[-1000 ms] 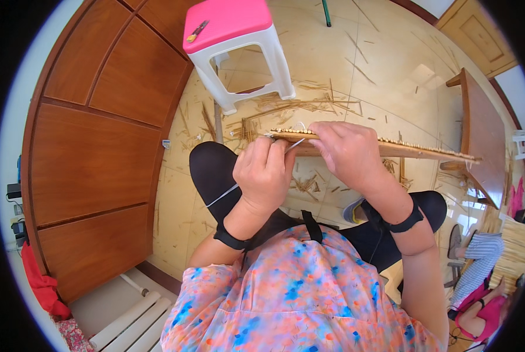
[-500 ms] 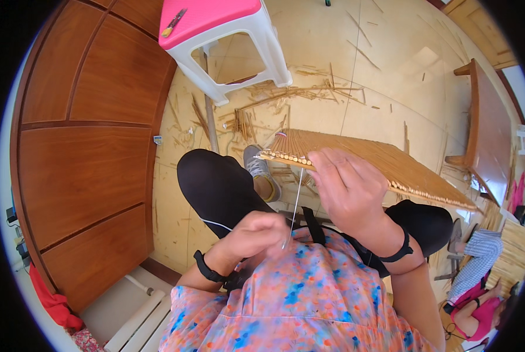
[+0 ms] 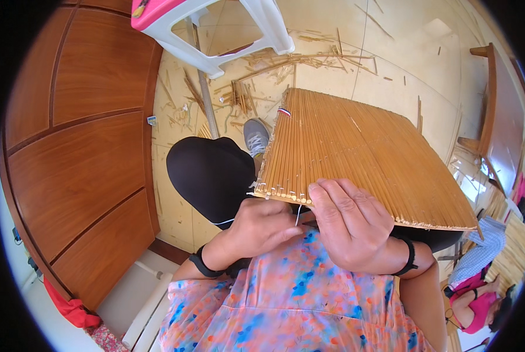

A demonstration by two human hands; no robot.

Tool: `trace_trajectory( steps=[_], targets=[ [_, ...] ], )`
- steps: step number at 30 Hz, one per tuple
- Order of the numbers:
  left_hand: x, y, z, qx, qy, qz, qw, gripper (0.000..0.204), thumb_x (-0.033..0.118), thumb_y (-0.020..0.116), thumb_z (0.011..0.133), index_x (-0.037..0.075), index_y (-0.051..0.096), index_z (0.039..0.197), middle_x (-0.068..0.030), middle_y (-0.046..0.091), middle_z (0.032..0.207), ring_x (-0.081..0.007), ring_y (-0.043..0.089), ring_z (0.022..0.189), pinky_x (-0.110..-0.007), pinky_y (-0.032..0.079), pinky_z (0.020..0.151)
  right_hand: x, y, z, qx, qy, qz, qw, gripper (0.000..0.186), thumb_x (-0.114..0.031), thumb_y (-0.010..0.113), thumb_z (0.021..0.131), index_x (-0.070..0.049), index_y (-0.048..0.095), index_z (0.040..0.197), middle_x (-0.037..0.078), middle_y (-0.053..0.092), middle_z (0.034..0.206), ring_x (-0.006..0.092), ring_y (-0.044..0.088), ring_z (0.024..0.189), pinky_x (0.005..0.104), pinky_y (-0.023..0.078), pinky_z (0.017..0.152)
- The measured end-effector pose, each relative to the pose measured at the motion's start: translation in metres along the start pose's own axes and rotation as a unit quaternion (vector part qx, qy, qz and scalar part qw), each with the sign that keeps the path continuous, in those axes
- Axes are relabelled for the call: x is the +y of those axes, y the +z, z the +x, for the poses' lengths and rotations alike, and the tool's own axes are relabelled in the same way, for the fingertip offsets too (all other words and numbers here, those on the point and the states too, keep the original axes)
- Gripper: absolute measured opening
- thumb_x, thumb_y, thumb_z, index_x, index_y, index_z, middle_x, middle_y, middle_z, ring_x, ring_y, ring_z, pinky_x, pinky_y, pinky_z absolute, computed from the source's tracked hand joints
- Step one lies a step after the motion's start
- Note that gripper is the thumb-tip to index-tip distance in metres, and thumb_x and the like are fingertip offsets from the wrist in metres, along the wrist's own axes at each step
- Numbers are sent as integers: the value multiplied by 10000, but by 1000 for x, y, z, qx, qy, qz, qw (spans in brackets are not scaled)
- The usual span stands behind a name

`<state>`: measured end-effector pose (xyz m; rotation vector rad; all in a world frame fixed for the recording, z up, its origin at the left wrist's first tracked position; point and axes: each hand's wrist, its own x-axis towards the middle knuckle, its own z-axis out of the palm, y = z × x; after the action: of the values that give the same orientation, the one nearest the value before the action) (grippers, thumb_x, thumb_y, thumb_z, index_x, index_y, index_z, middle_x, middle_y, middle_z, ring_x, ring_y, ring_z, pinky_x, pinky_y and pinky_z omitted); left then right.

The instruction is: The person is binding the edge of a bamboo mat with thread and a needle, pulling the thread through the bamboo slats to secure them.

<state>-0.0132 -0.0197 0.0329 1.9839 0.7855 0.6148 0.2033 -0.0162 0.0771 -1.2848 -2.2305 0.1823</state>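
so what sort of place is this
Probably a room in a home: brown wooden panels, a pink-topped plastic stool, and cut stalks littering the tiled floor.

A person's left hand (image 3: 268, 227) and right hand (image 3: 356, 232) meet close together but apart, before the body. The left curls its fingers, thumb (image 3: 288, 234) stretched toward the right hand. The right shows its back, fingers (image 3: 347, 201) bunched and bent, its thumb hidden. Both forearms (image 3: 218, 252) angle inward; the left knee (image 3: 207, 170) is bent.
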Motion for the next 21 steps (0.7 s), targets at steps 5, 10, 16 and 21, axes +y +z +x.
trace_trajectory(
  steps=[5,10,16,21],
  targets=[
    [15,-14,3,123,115,106,980,226,217,827,660,108,726,831,-92,654,927,-147,592,587,-278,443,470,0,3,3,6,8,-4,1000,305,-117,633,758,7,711,1026,137,687,938,261,692,815,315,554,639],
    [8,-11,23,81,150,-103,980,175,163,785,747,42,709,848,-102,681,895,-194,627,634,-303,493,563,-5,4,6,6,19,-11,1000,333,-135,642,746,-17,711,1050,124,679,941,256,686,804,309,548,641],
    [6,3,12,86,-7,-343,935,147,113,624,921,13,679,829,-114,674,812,-245,653,721,-337,516,672,-4,4,3,6,19,-8,1000,333,-137,648,732,-13,714,1034,123,683,954,256,686,827,305,545,655],
    [3,12,8,102,-17,-345,933,169,124,609,929,15,681,822,-98,679,791,-246,649,727,-334,513,690,-4,2,3,-14,15,13,1000,329,-143,655,727,-6,710,1021,122,685,960,260,687,832,306,543,658]
  ],
)
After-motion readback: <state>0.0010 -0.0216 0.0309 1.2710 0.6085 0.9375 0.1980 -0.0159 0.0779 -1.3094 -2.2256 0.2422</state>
